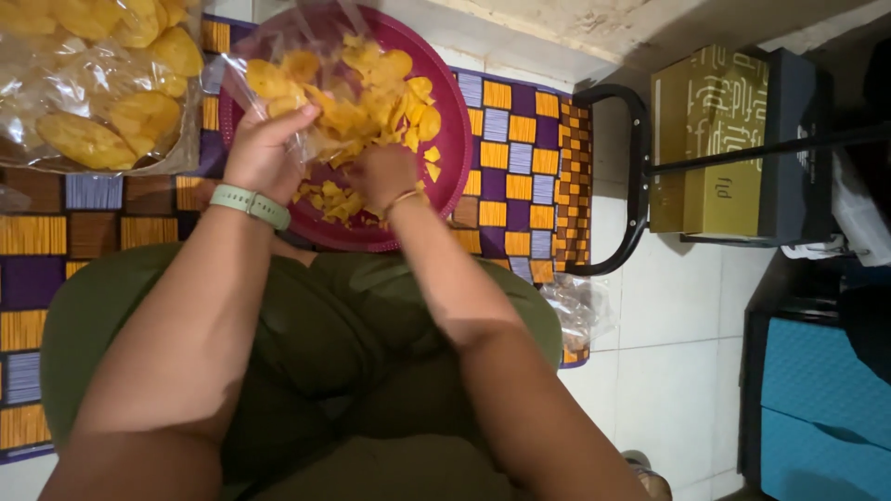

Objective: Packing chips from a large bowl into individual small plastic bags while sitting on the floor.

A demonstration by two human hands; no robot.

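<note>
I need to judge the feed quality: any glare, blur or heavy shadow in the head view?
Head view: glare streaks the clear plastic bag at top left; the left hand and right hand over the red tray look slightly soft; the right side, by the gold box, is dim; the lap lies in shadow.

Up and to the left of the hands lies a large clear bag of yellow chips (pixel 97 88). Under everything spreads a patterned cloth (pixel 520 139) of orange, purple and brown squares. Well to the right of the hands, on the white tiled floor (pixel 668 371), stand a black metal frame (pixel 637 176), a gold box (pixel 710 139) and a teal box (pixel 817 408).
</note>
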